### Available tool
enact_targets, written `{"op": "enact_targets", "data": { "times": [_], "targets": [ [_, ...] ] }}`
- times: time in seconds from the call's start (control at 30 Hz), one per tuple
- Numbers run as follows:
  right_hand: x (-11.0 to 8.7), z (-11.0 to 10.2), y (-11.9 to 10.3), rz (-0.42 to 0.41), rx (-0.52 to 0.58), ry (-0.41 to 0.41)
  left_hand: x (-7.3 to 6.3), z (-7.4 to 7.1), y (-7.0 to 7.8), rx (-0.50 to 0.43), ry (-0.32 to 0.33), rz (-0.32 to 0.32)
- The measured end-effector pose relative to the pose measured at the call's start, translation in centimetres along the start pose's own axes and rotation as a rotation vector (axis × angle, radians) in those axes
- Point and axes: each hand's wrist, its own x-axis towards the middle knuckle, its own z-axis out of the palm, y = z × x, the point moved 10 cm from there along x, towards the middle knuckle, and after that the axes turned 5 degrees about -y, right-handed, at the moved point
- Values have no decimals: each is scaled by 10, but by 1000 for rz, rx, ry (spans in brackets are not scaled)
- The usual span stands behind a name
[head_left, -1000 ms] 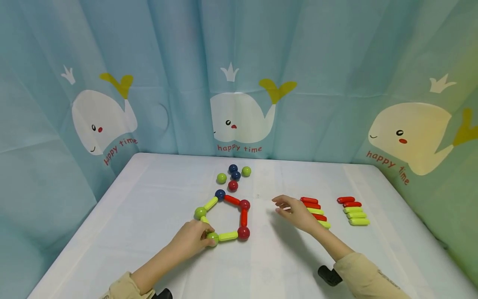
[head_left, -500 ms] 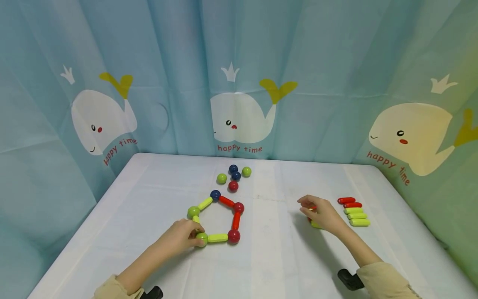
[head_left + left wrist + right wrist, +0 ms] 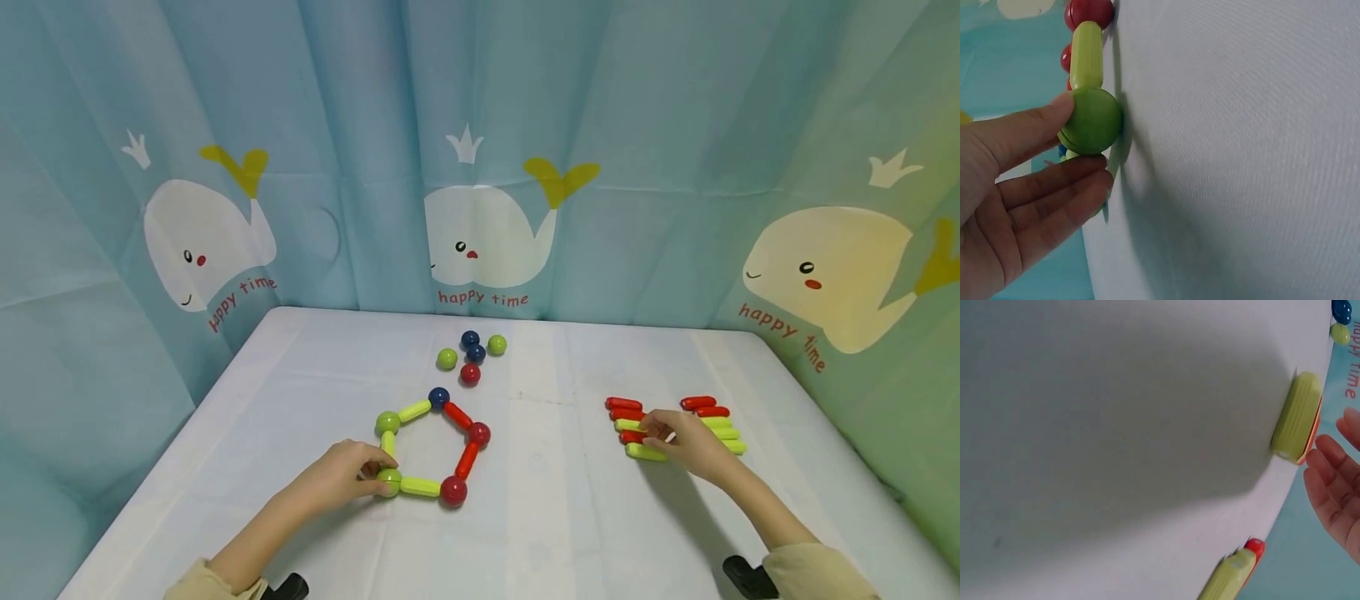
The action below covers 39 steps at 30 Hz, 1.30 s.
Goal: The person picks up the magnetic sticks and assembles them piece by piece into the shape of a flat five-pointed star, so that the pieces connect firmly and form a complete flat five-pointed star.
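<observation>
A five-sided ring of balls joined by rods lies left of the table's middle. Its near left corner is a green ball (image 3: pixel 389 482), pinched between the thumb and fingers of my left hand (image 3: pixel 339 477); the left wrist view shows a yellow-green rod (image 3: pixel 1087 56) attached to that ball. Around the ring come another green ball (image 3: pixel 387 423), a blue ball (image 3: pixel 439 398) and two red balls. My right hand (image 3: pixel 688 443) hovers at the left column of loose rods, fingers loosely bent near a yellow-green rod (image 3: pixel 1297 417), and nothing shows in its grasp. It partly covers both columns.
Behind the ring sit several loose balls: two blue, two green and a red ball (image 3: pixel 470 374). A second column of red and yellow-green rods (image 3: pixel 697 402) lies farther right. A patterned curtain (image 3: pixel 637 250) stands behind the white table (image 3: pixel 547 517).
My left hand has drawn the ring leftward, and its red near corner has swung toward me. The right hand has travelled right, from beside the ring to the loose rods.
</observation>
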Motion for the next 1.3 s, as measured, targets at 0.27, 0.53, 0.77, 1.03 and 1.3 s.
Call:
{"op": "enact_targets", "data": {
  "times": [0.27,0.53,0.77,1.03,1.3],
  "targets": [
    [-5,3,6,5,-54,-34,-10,4,37,170,0,-73],
    [7,11,7,-4,-193,-45,13,32,73,216,-3,43],
    [12,17,5,-12,-243,-68,32,37,68,189,65,17],
    [17,22,-2,-94,-355,-75,38,39,66,144,73,11],
    [16,23,-15,-109,-324,-52,37,40,71,158,69,-8]
  ]
}}
